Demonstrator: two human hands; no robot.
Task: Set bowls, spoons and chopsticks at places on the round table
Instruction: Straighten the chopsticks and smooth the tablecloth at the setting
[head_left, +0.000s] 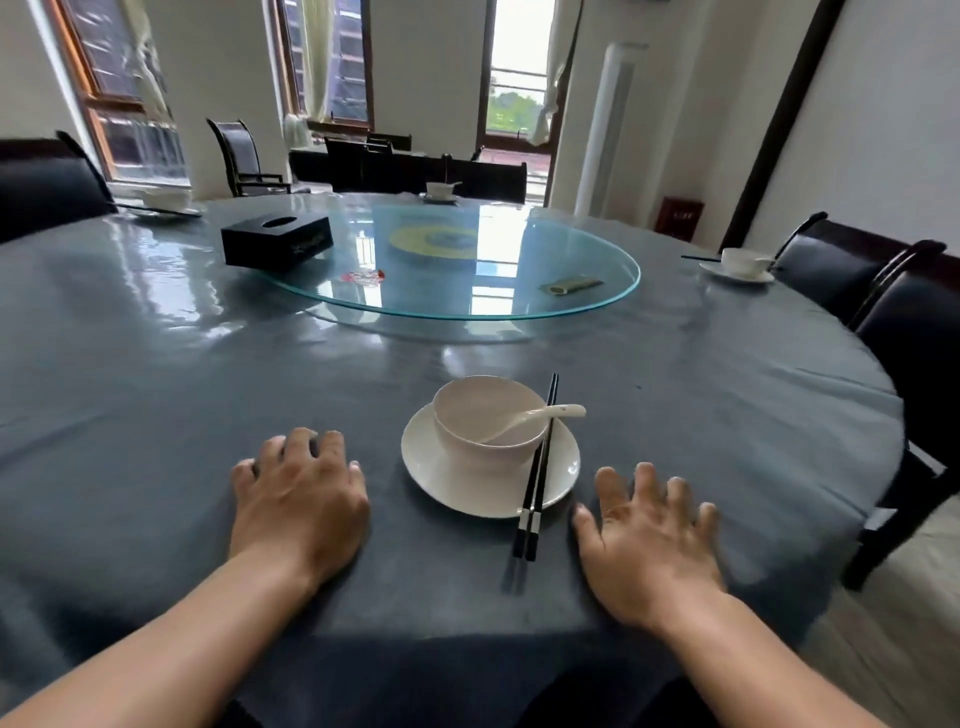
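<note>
A white bowl (485, 423) stands on a white saucer (447, 480) near the front edge of the round table (156, 389). A white spoon (540, 418) leans in the bowl, handle to the right. Black chopsticks (537, 467) lie across the saucer's right side, pointing away from me. My left hand (298, 499) rests palm down left of the saucer, holding nothing. My right hand (649, 535) lies flat to the right of the chopsticks, fingers spread. Other bowl settings sit at the right (743, 262), far (440, 191) and far left (163, 200).
A glass turntable (571, 249) fills the table's centre, carrying a black tissue box (278, 240) and a small green packet (570, 285). Dark chairs stand at the right (904, 332), far left (47, 187) and back (244, 156).
</note>
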